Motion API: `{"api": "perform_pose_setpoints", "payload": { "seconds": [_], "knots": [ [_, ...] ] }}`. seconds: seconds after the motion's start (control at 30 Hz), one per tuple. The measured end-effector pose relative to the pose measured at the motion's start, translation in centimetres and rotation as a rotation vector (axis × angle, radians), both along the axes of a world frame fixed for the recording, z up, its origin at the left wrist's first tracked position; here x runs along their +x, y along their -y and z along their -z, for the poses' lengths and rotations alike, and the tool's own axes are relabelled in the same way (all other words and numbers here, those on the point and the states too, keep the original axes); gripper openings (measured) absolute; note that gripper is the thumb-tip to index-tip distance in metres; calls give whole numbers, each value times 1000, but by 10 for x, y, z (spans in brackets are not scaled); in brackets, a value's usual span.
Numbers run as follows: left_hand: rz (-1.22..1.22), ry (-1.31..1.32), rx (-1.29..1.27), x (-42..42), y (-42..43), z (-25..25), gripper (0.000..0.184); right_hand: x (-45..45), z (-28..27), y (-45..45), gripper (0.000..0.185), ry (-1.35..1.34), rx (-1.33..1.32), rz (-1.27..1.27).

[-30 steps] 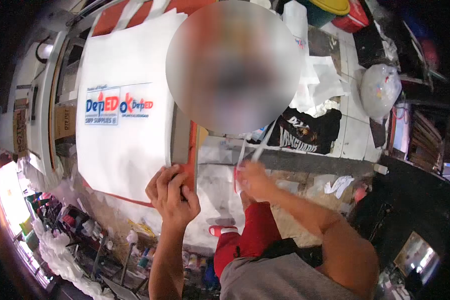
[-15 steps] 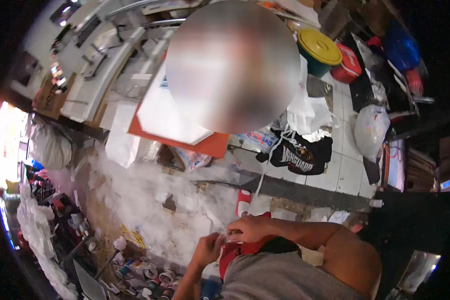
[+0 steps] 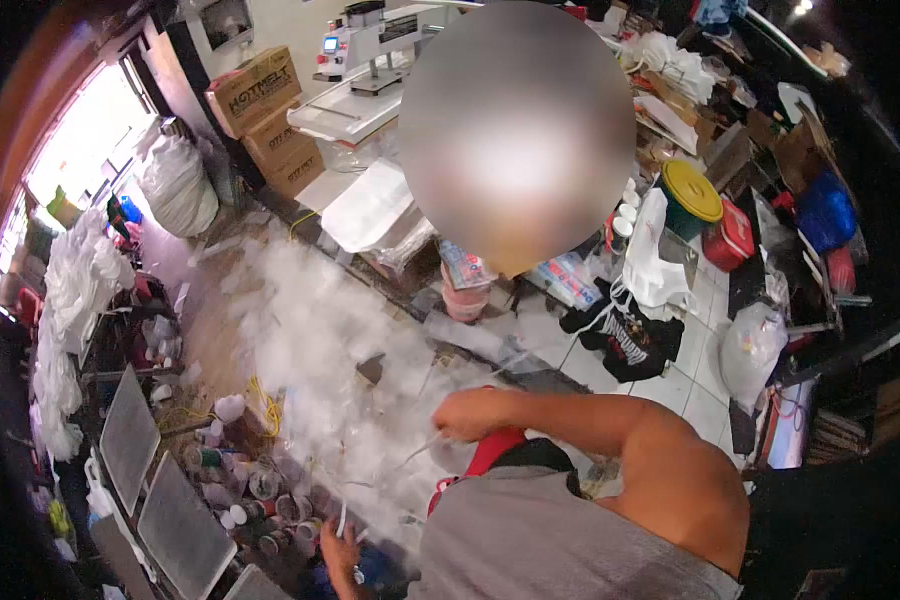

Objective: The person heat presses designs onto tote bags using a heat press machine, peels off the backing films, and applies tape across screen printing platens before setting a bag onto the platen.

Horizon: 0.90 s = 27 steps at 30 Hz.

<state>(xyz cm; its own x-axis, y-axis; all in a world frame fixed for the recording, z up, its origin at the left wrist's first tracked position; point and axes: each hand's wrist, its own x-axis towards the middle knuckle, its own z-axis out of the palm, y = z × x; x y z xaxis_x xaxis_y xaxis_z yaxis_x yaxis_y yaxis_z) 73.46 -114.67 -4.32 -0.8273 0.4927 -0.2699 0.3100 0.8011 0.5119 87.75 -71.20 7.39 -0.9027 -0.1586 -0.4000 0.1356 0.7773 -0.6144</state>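
Note:
My right hand [image 3: 468,414] is closed in front of my waist, beside a red cloth [image 3: 492,452]. From under its fingers runs a thin white strip [image 3: 418,452], which slants down to the left. My left hand [image 3: 340,550] is lower and farther left, near the jars on the floor. Another length of white strip stands up from its fingers, which look closed on it. Whether both lengths are one piece I cannot tell. A grey shirt covers my torso.
White scraps [image 3: 310,330] cover the floor ahead. Jars [image 3: 265,485] and grey flat panels [image 3: 185,520] lie at lower left. A press machine [image 3: 375,60] and cardboard boxes [image 3: 260,95] stand at the back. A black printed cloth [image 3: 630,340] lies on tiles. A blurred circle hides the upper middle.
My hands, close together before, are now apart: the left has moved down and left, with white strip showing between them. My view has shifted, bringing more of the left side and the boxes into sight.

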Motion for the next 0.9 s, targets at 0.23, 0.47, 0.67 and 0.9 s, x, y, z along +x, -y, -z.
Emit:
{"api": "perform_pose_setpoints", "payload": {
  "seconds": [0.23,0.47,0.67,0.9],
  "knots": [
    [-166,430,719,68,-71,-135,15,-79,-43,155,23,-225,-278,-375],
    [-497,53,462,64,98,-41,20,-136,-17,119,21,8,25,-421],
    [-886,149,305,96,138,-39,27,-249,5,104,18,-236,-44,-540],
    [-1309,38,274,130,127,-47,22,-388,1,188,18,-102,-116,-669]
  ]
}}
